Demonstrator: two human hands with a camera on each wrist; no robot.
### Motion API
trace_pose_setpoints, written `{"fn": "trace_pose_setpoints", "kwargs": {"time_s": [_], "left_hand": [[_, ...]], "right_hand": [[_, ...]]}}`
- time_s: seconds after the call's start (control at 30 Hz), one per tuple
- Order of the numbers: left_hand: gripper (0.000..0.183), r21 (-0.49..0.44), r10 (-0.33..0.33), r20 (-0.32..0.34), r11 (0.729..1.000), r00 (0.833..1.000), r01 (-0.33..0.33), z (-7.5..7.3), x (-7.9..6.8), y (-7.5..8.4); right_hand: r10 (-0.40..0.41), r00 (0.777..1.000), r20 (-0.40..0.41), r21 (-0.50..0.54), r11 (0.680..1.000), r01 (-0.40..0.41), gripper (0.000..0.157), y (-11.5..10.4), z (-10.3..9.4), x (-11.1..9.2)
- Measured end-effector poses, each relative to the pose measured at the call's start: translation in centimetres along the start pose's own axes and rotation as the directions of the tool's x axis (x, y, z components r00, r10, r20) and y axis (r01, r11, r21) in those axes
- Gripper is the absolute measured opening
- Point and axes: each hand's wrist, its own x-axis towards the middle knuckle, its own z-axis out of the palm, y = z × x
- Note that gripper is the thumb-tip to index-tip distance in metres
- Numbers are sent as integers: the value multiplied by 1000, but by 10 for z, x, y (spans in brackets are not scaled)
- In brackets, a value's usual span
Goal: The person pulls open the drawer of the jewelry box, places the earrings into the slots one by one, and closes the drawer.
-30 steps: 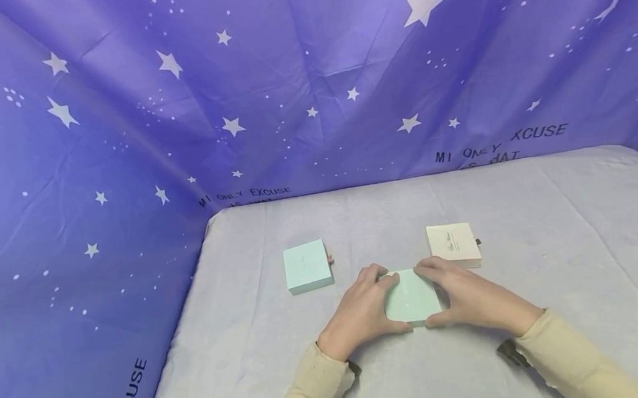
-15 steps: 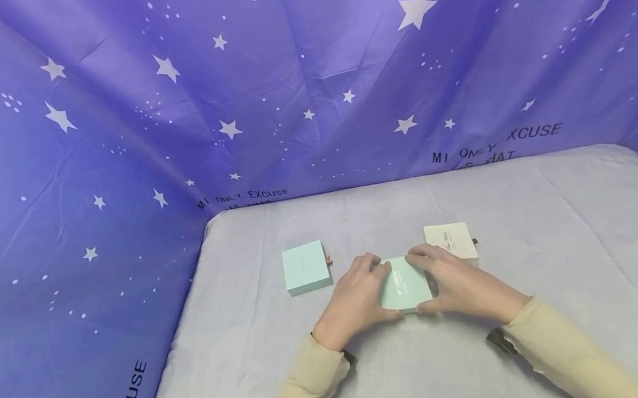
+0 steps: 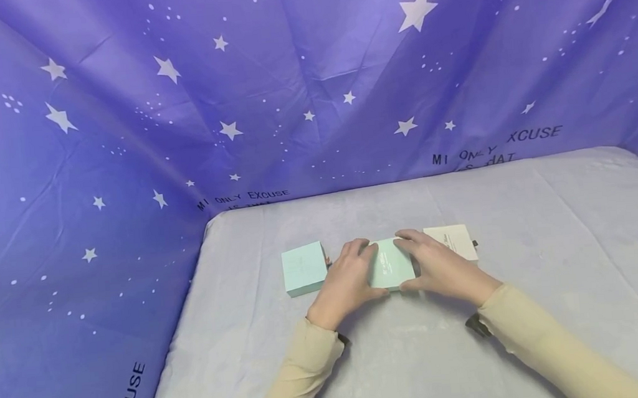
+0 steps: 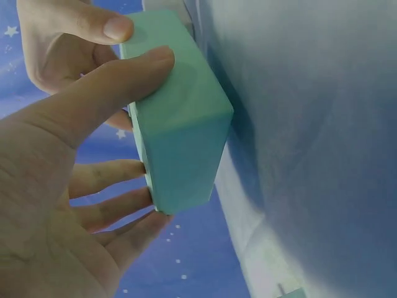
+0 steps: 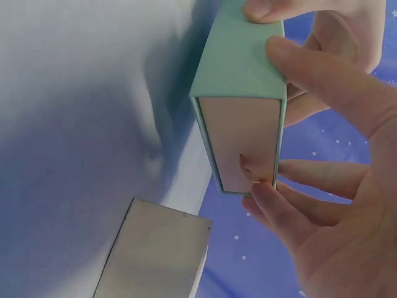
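Both hands grip one mint-green drawer box (image 3: 390,265) with pale lettering on top. The left hand (image 3: 346,279) has its thumb on the near side and fingers at the far edge. Opposite it, the right hand (image 3: 441,269) holds the box the same way, a fingertip near the small ribbon tab in the right wrist view. That view shows the pinkish end of the inner drawer (image 5: 239,139), pushed in. The box's plain end (image 4: 186,167) faces the left wrist camera. A shadow lies on the cloth under the box.
A light teal box (image 3: 304,269) with an orange-pink tab stands left of the hands. A cream box (image 3: 458,241) with dark lettering and a dark tab lies behind the right hand, partly covered. Grey-white cloth (image 3: 422,366) covers the table; a purple star-printed curtain (image 3: 309,68) hangs around it.
Both hands have carried the mint-green box away from the body and a little to the left, between the two other boxes. Those two stay put; the camera view shifted slightly.
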Motion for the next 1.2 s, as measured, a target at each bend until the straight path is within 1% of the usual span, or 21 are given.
{"fn": "trace_pose_setpoints", "kwargs": {"time_s": [0.17, 0.3, 0.5, 0.7, 0.87, 1.0, 1.1, 1.2], "left_hand": [[87, -49, -21, 9, 999, 1000, 22, 7, 6, -5], [89, -79, -39, 21, 996, 999, 41, 10, 7, -9], [86, -115, -25, 41, 993, 999, 29, 15, 9, -13], [83, -154, -36, 75, 987, 997, 47, 18, 11, -17], [83, -154, -37, 90, 987, 995, 51, 18, 12, -18], [83, -147, -43, 84, 988, 996, 55, 18, 11, -19], [83, -143, -48, 56, 988, 997, 55, 19, 9, -21], [84, -146, -54, 31, 988, 998, 58, 19, 8, -22]], "right_hand": [[18, 1000, 14, -1, 1000, -18, 84, 4, 3, 7], [32, 999, 33, 11, 999, -32, 84, 6, 6, 11], [65, 996, 64, 40, 997, -68, 80, 13, 9, 13], [75, 995, 70, 56, 995, -79, 75, 17, 10, 14], [81, 994, 76, 53, 995, -86, 74, 17, 8, 13], [68, 996, 63, 21, 997, -69, 75, 12, 8, 13], [61, 997, 48, -7, 998, -61, 79, 7, 7, 13], [48, 998, 33, -7, 999, -48, 80, 1, 6, 14]]}}
